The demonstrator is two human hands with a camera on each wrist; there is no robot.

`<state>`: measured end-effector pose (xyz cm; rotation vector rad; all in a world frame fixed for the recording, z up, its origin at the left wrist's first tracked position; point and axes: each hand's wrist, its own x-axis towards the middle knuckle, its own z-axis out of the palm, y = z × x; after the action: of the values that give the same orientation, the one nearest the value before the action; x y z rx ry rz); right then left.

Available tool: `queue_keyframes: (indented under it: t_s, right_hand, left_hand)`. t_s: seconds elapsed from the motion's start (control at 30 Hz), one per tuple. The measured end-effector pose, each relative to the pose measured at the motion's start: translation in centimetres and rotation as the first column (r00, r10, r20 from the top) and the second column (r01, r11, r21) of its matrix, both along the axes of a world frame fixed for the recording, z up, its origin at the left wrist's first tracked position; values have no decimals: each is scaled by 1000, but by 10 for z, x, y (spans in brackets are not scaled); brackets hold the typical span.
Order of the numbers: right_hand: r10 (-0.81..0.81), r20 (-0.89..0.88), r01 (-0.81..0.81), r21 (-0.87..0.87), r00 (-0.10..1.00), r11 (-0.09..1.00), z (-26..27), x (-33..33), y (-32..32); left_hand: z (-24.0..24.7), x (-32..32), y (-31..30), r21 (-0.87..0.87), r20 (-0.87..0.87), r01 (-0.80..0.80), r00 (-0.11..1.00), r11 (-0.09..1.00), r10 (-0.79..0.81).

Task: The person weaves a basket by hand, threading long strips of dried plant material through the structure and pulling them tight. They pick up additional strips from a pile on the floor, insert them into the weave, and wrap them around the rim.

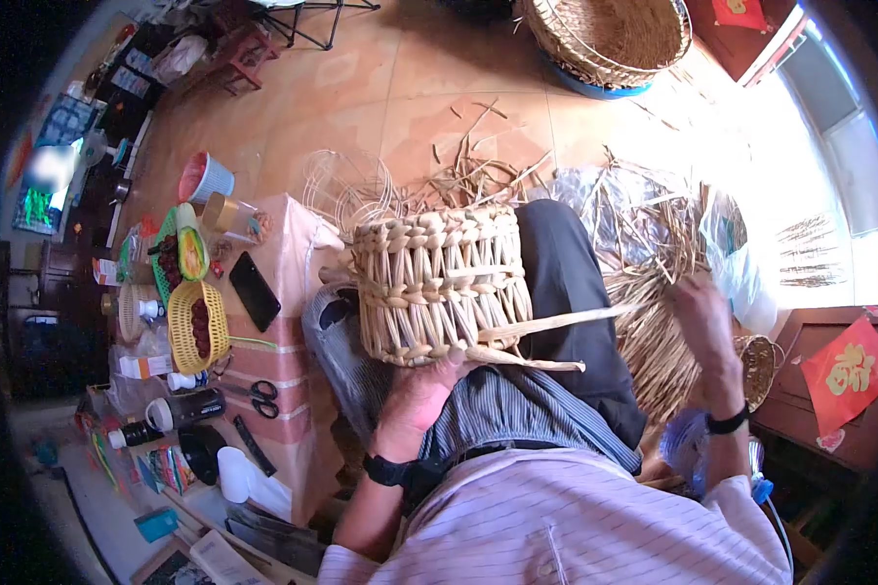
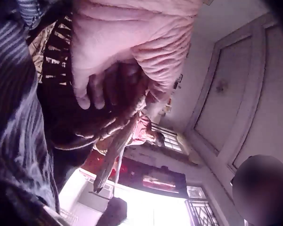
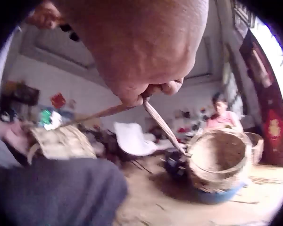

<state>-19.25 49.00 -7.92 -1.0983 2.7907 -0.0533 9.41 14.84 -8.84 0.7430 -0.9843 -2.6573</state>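
A half-woven straw basket lies on its side on my lap. My left hand grips it from below at the near edge; in the left wrist view the curled fingers hold the woven wall. A long flat straw strand runs from the basket to the right. My right hand is out to the right over a bundle of loose straw. In the right wrist view its fingertips pinch the strand.
A low table at my left carries a black phone, a yellow basket of fruit, scissors and bottles. A large woven basket stands on the floor ahead. Another person sits across the room.
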Motion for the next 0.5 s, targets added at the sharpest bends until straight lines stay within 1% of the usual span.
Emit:
queue_keyframes:
  t_s: [0.03, 0.07, 0.1, 0.13, 0.2, 0.23, 0.27, 0.3, 0.33, 0.37, 0.4, 0.43, 0.47, 0.5]
  right_hand:
    - [70, -38, -74, -139, 997, 988, -4, 14, -5]
    - [124, -93, -146, -276, 988, 950, 14, 37, -39]
    - [144, -80, -164, -392, 986, 905, 23, 48, -67]
    - [164, -59, -171, -501, 985, 848, 31, 62, -88]
    - [347, 91, -199, -673, 933, 712, 45, 81, -124]
    - [417, 138, -231, -659, 898, 716, 48, 89, -141]
    - [487, 185, -268, -645, 854, 716, 50, 93, -153]
    - [536, 157, -298, -687, 829, 663, 35, 94, -161]
    - [570, 187, -308, -687, 800, 658, 30, 89, -163]
    - [605, 216, -321, -686, 766, 652, 26, 83, -163]
    - [639, 249, -335, -685, 727, 647, 22, 80, -164]
    - [650, 210, -351, -700, 730, 621, 16, 81, -164]
    - [658, 237, -336, -709, 715, 620, 15, 86, -159]
    - [665, 259, -321, -718, 700, 618, 15, 97, -154]
  left_hand:
    - [2, 0, 2, 30, 20, 9, 1000, 1000, -10]
    - [3, -3, 1, 54, 35, 25, 999, 998, -27]
    - [3, -5, 2, 34, 18, -8, 1000, 999, 7]
    - [2, -4, 7, 10, 23, -37, 999, 999, 36]
    - [-3, -7, 10, -45, 19, -87, 996, 995, 88]
    - [-3, -8, 9, -84, 10, -71, 997, 994, 72]
    - [-3, -5, 7, -106, 36, -58, 997, 993, 62]
    - [-4, -2, 6, -125, 60, -51, 997, 991, 58]
    - [-5, 0, 6, -142, 83, -50, 995, 989, 62]
    - [-12, 2, 5, -135, 68, -43, 996, 990, 52]
    - [-11, 1, 8, -145, 61, -67, 995, 987, 77]
    - [-10, 0, 11, -153, 56, -90, 993, 984, 100]
    - [-10, -2, 13, -164, 48, -112, 992, 980, 121]
    - [-11, -3, 11, -160, 22, -103, 994, 982, 108]
